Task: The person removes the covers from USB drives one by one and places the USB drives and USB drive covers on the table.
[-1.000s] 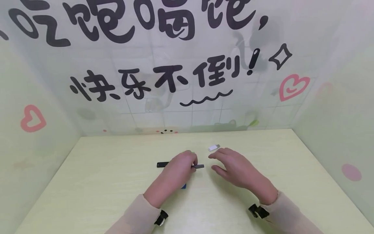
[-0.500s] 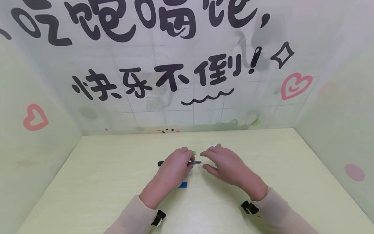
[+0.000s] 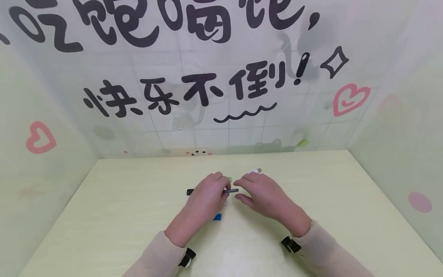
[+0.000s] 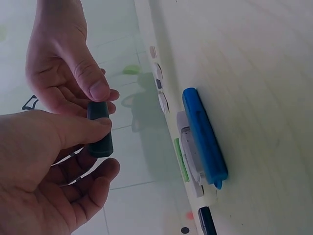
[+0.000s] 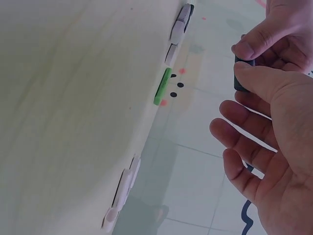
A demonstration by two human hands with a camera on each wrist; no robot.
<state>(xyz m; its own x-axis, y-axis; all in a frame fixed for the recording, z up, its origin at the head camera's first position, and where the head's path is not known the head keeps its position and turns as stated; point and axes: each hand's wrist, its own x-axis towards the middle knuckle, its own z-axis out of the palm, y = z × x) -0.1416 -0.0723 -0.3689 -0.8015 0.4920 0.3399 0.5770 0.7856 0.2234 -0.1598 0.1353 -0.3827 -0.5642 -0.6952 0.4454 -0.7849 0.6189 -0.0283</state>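
In the head view my left hand pinches a dark grey stick, shaped like a USB flash drive, above the table. Its thumb lies across the stick in the left wrist view, the other fingers loosely bent below. My right hand faces it, thumb and forefinger parted around the stick's free end. Whether they touch that end I cannot tell. Behind the left hand lie a blue stick, a green stick and a black stick. A white USB flash drive lies beyond the right hand.
White and grey drives lie beside the blue one in the left wrist view. More pale drives lie on the table in the right wrist view. A patterned back wall and two side walls enclose the table.
My right hand has moved left, closer to the stick's free end. The left hand has shifted slightly left and up with the stick, showing the green stick and more of the blue one.
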